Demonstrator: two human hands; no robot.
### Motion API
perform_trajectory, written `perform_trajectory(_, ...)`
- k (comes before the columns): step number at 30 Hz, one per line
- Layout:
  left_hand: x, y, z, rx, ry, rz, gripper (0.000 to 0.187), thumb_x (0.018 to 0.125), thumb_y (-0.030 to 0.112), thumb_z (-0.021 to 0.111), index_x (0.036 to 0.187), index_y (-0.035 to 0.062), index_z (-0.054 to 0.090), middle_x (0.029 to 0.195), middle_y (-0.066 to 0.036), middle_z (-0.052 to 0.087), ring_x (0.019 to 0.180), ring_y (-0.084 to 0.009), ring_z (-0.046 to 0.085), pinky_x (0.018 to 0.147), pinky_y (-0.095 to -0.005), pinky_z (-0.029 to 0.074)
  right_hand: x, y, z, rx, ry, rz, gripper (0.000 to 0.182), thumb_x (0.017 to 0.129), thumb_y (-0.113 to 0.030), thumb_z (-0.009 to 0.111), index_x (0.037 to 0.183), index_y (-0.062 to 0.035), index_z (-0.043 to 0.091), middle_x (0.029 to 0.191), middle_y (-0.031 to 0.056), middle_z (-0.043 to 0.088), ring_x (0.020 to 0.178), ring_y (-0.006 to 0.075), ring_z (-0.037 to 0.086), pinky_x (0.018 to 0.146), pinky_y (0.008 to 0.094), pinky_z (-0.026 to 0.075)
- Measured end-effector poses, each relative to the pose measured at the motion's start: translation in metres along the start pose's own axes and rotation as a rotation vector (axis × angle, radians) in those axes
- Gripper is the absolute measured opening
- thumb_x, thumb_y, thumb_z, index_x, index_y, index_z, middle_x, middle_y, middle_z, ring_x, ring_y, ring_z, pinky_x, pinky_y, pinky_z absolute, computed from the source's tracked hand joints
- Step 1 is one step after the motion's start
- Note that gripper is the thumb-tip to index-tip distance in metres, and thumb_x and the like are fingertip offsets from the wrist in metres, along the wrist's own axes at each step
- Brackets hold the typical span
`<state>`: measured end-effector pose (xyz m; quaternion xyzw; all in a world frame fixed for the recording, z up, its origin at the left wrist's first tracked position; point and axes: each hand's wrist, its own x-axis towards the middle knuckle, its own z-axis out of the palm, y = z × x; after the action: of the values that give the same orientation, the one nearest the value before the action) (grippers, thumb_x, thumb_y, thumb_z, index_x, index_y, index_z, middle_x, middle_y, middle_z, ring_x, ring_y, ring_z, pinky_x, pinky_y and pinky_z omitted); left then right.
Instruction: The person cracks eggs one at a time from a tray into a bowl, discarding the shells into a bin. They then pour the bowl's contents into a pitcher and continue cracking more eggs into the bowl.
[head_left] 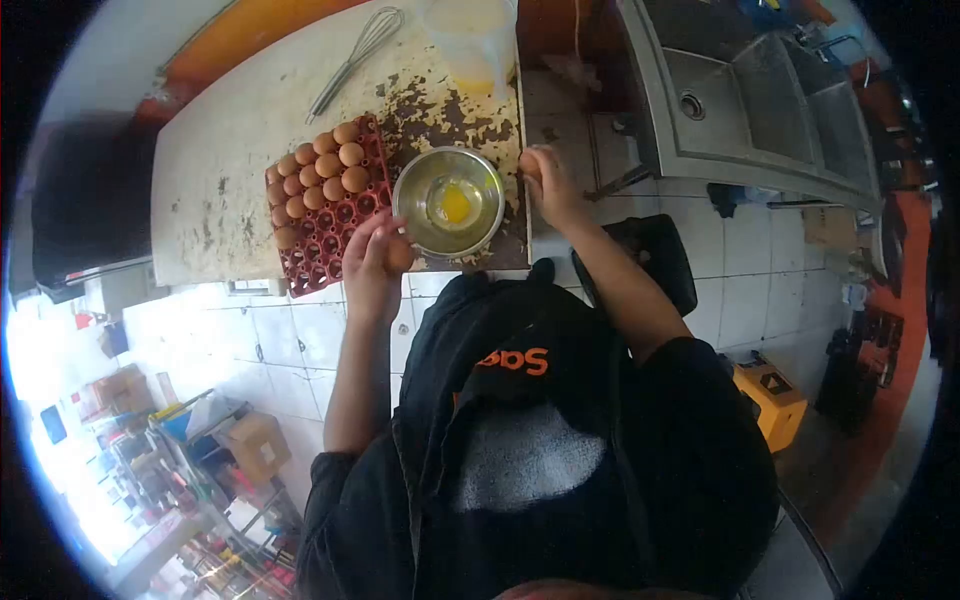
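Note:
A steel bowl (484,237) sits near the table's front right corner, with a raw egg (456,205) in it, yolk and clear white visible. My left hand (366,262), just left of the bowl, is closed around a brown egg (400,256). On the other side, my right hand (555,192) is at the table's right edge, its fingers closed on another brown egg (529,163). Whether either shell is cracked cannot be made out. Left of the bowl lies a red egg tray (330,246), several brown eggs (322,167) filling its far part and bare cups nearer me.
A whisk (357,62) lies farther back on the worn table (205,190). Behind the bowl stands a translucent jug (472,45) with yellowish liquid low in it. To the right are a steel sink (705,85) and a black bin (660,265) on the tiled floor.

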<state>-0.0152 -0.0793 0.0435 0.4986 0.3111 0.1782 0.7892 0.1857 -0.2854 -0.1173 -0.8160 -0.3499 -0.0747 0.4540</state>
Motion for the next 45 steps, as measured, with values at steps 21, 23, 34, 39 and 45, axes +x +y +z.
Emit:
perform_trajectory(21, 0.072, 0.042, 0.015, 1.301, -0.678, 0.754, 0.058, 0.075, 0.026, 0.072, 0.128, 0.0083, 0.055, 0.11, -0.013, 0.065, 0.086, -0.0351, 0.067, 0.072, -0.043, 0.055, 0.066, -0.161, -0.004, 0.449, -0.541, 0.192, 0.052, 0.079, -0.013, 0.061, 0.126, 0.0027, 0.045, 0.112, 0.0238, 0.06, 0.106, 0.0344, 0.061, 0.092, 0.0404, 0.048)
perform_trajectory(23, 0.073, 0.04, 0.014, 1.311, -0.685, 0.797, 0.058, 0.074, 0.027, 0.072, 0.127, 0.0079, 0.055, 0.109, -0.013, 0.064, 0.085, -0.0347, 0.067, 0.071, -0.043, 0.055, 0.063, -0.163, 0.0, 0.348, -0.523, 0.235, 0.049, 0.08, -0.012, 0.061, 0.125, 0.0024, 0.046, 0.113, 0.0249, 0.06, 0.105, 0.0372, 0.061, 0.092, 0.0414, 0.048)
perform_trajectory(34, 0.076, 0.028, 0.008, 1.37, -0.571, 1.113, 0.055, 0.069, 0.027, 0.072, 0.119, 0.01, 0.057, 0.094, -0.009, 0.063, 0.081, -0.0301, 0.066, 0.067, -0.0398, 0.054, 0.068, -0.195, 0.001, 0.335, -0.47, 0.338, 0.048, 0.081, -0.004, 0.054, 0.128, 0.0021, 0.044, 0.118, 0.0236, 0.058, 0.113, 0.0347, 0.058, 0.098, 0.0399, 0.045)
perform_trajectory(39, 0.074, 0.034, 0.007, 1.398, -0.575, 1.055, 0.05, 0.072, 0.033, 0.072, 0.114, 0.0101, 0.058, 0.107, -0.01, 0.066, 0.084, -0.0286, 0.068, 0.07, -0.0401, 0.054, 0.064, -0.185, 0.007, 0.27, -0.44, 0.27, 0.049, 0.081, -0.004, 0.055, 0.129, 0.0023, 0.045, 0.124, 0.023, 0.056, 0.117, 0.0327, 0.055, 0.101, 0.0382, 0.043)
perform_trajectory(45, 0.077, 0.041, 0.004, 1.328, -0.626, 1.02, 0.048, 0.072, 0.031, 0.071, 0.113, 0.0081, 0.057, 0.098, -0.011, 0.066, 0.079, -0.03, 0.068, 0.067, -0.0407, 0.055, 0.063, -0.18, 0.007, 0.252, -0.403, 0.157, 0.055, 0.082, -0.01, 0.058, 0.132, 0.0052, 0.042, 0.125, 0.0284, 0.055, 0.119, 0.0383, 0.055, 0.101, 0.0409, 0.043)
